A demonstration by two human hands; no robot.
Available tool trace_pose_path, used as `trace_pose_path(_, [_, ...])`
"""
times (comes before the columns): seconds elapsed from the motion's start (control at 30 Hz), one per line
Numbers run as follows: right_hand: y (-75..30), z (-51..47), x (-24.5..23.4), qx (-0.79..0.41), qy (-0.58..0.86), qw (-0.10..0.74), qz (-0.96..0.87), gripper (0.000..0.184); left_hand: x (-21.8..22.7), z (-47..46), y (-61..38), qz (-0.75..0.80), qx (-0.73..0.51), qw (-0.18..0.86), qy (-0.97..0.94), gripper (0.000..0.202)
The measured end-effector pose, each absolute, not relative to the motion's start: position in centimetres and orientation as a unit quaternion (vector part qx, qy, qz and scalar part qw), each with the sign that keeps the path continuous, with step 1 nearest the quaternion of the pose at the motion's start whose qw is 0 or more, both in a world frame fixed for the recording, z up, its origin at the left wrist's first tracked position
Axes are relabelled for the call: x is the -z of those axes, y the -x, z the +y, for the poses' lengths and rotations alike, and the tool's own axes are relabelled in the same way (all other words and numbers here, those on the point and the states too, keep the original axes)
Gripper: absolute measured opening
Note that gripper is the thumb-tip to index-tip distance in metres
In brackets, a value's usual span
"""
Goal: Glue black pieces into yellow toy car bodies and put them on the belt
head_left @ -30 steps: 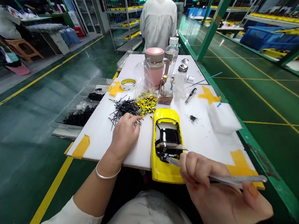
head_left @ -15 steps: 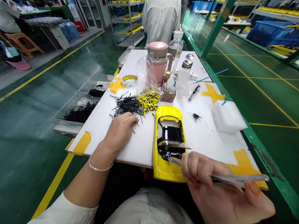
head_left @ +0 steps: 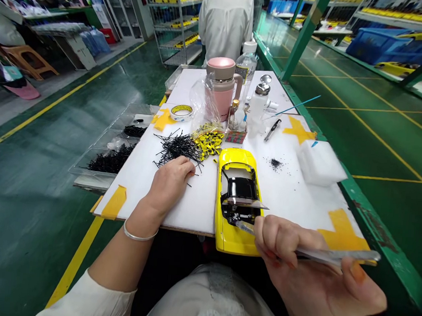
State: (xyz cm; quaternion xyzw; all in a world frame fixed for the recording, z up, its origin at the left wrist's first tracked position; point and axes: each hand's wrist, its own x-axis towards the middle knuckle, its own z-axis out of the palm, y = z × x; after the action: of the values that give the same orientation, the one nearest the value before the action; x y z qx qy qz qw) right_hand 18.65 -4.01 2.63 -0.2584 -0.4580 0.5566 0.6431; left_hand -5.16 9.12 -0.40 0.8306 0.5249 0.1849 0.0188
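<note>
Beside a heap of thin black plastic sticks (head_left: pixel 177 146), my left hand (head_left: pixel 171 179) rests on the white work surface with its fingers pinched. Loose sticks lie at its fingertips; whether one is between them is hidden. My right hand (head_left: pixel 298 255) is closed around long silver tweezers (head_left: pixel 320 253). Their tip reaches into the cabin opening of a yellow toy car body (head_left: pixel 237 237) at the table's near edge. Inside the body sit a black glossy part (head_left: pixel 242 188) and a clear windshield-like piece (head_left: pixel 247 203). What the tip touches is too small to tell.
Small yellow-black pieces (head_left: pixel 210 142) lie behind the car. Farther back are a tape roll (head_left: pixel 181 112), a pink mug (head_left: pixel 220 96), a pump bottle (head_left: pixel 260 101) and a marker (head_left: pixel 272 129). White foam (head_left: pixel 321 163) and black bits (head_left: pixel 276 163) lie right. A person (head_left: pixel 225 24) sits ahead.
The view has shifted slightly. Both hands keep nearly the same places, and the tweezers' tip stays in the car body.
</note>
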Motion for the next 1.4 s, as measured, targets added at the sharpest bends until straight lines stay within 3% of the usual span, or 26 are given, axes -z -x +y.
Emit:
trace_pose_path(0.17, [-18.7,-4.2,-2.5,-0.557,0.258,0.636,-0.468,0.054,0.2,8.9,4.7,0.515,-0.219,0.024,-0.829,0.019])
trace_pose_path(0.43, [-18.8,-4.1,-2.8,-0.555,0.252,0.640,-0.468,0.054,-0.1,8.2,4.5,0.447,-0.381,0.043,-0.808,0.015])
trace_pose_path(0.7, [-20.0,-4.0,-3.3,-0.553,0.260,0.619,-0.493,0.056,0.5,7.3,4.8,0.384,-0.471,-0.003,-0.794,0.017])
trace_pose_path(0.93, [-23.1,-4.7,-4.1,-0.527,0.306,0.632,-0.479,0.051,0.4,7.5,4.8,0.316,-0.471,-0.040,-0.823,0.021])
trace_pose_path(1.4, [-23.1,-4.1,-4.4,-0.547,0.298,0.638,-0.452,0.054,0.5,7.6,4.8,0.319,-0.453,-0.054,-0.831,0.022])
